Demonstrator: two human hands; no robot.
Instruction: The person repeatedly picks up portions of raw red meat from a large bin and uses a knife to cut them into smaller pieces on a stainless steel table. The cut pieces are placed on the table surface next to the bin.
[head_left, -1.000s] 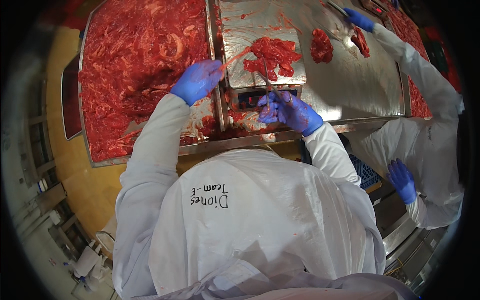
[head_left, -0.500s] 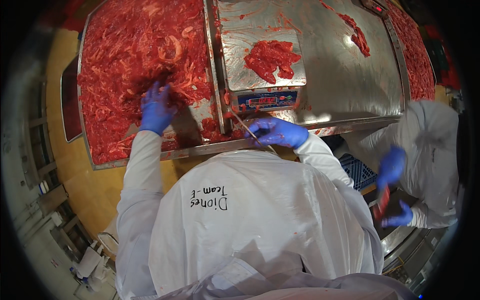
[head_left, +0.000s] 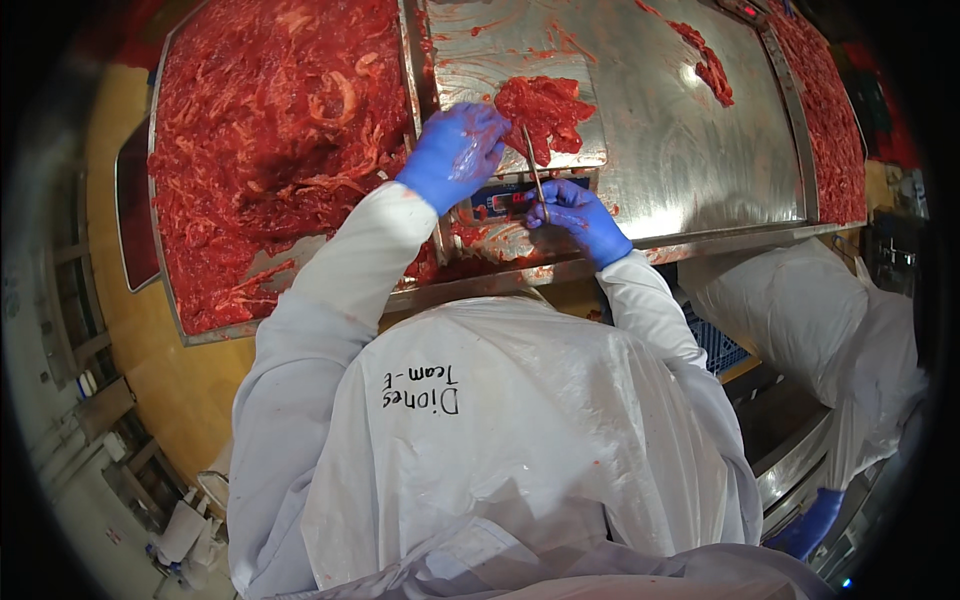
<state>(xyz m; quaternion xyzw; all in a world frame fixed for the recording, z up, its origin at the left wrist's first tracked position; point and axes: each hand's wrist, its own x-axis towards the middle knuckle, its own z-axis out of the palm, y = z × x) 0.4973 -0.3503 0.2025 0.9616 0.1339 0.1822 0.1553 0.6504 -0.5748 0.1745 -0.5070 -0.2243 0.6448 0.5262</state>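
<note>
A pile of red meat (head_left: 545, 110) lies on the steel pan of a scale (head_left: 590, 150). My left hand (head_left: 457, 155), in a blue glove, reaches over the pan's left side, its bent fingers beside the pile. Their tips are partly hidden, so what they pinch is unclear. In my gloved right hand (head_left: 583, 218), in front of the scale, is a slim metal tool (head_left: 534, 165), pointing away from me with its tip at the meat's near edge. The scale's display (head_left: 503, 203) is partly covered by the hands and tool.
A wide tray of meat trimmings (head_left: 270, 120) fills the left. Right of the scale is a steel work surface (head_left: 690, 170) with a meat strip (head_left: 710, 65). Another meat-filled tray (head_left: 825, 120) lies beyond. A co-worker in white (head_left: 800, 310) stands at the right, above a blue crate (head_left: 715, 345).
My left hand has moved right from the meat tray to the scale. My right hand has lifted the metal tool forward to the meat. The co-worker has shifted, one gloved hand now lower.
</note>
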